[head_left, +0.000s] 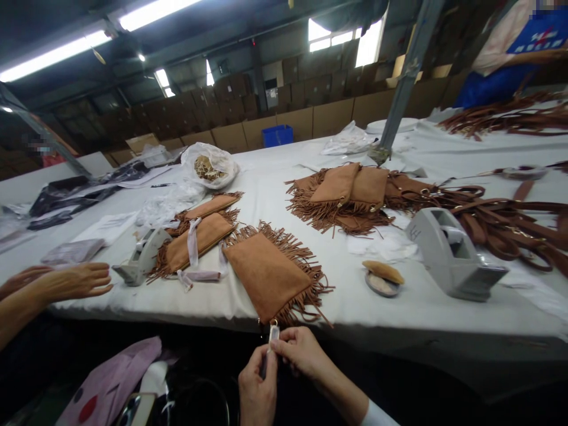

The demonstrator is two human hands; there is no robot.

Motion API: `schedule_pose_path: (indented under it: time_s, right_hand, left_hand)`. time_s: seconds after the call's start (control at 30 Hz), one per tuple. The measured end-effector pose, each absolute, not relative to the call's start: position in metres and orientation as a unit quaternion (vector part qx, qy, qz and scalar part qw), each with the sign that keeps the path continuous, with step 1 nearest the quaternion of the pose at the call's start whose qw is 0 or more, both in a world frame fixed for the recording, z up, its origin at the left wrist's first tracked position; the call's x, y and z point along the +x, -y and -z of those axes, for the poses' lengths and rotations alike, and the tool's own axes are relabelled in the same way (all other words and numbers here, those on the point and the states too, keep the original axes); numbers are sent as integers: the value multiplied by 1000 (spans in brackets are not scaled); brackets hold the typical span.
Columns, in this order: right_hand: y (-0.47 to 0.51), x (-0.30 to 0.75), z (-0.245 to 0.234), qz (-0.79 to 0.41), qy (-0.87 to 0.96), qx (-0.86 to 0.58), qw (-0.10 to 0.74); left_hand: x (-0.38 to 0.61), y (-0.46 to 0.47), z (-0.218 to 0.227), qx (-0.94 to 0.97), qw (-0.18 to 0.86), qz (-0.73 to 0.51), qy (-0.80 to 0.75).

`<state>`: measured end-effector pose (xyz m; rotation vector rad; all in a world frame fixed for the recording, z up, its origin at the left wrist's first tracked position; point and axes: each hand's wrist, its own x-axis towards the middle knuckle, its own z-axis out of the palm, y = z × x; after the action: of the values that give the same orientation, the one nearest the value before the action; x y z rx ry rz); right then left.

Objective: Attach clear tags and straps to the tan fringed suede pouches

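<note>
A brown fringed pouch [264,272] lies flat at the table's front edge, its fringe spread to the right and back. From the metal ring at its near corner hangs a small strip wrapped in white [274,333]. My left hand [258,381] is closed around the lower part of this strip, just off the table edge. My right hand [304,353] pinches it from the right, fingertips close to those of my left. What lies under the white wrapping is hidden. Left of the pouch, another fringed pouch [199,241] has wrapped straps on it.
A co-worker's hands [66,284] reach in at the left, beside a grey tape dispenser [144,257]. Another tape dispenser [452,254] stands at the right. Behind are piled fringed pouches [350,189], brown straps [506,231] and a plastic bag [209,167]. A metal post [408,77] rises from the table.
</note>
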<state>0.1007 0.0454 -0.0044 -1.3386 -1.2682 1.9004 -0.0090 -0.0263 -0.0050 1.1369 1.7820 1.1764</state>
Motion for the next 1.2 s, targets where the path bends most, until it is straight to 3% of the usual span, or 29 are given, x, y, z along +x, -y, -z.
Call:
schedule_pose_path:
  time_s: [0.1,0.33,0.6,0.8,0.9,1.03,1.2]
  right_hand:
    - [-44,99,3,-704,461,-481,247]
    - [-43,95,10,-692,456,-492,266]
    - [-48,106,16,-668,507,-455,301]
    - [-52,113,20,-643,575,-422,279]
    - [-52,121,17,-593,598,-462,278]
    - [-51,137,11,-487,607,-519,353]
    - [-39,130,9,-664,467,-490,317]
  left_hand:
    - [-9,28,10,419,352,-446,-709]
    - [-6,30,14,452,222,-460,-732]
    - [-13,20,18,304,457,-506,-666]
    - [-11,12,16,221,544,-515,-625]
    - [-10,12,21,219,533,-521,-629]
    - [-8,14,25,275,470,-514,-663]
    - [-5,17,16,328,399,-500,-695]
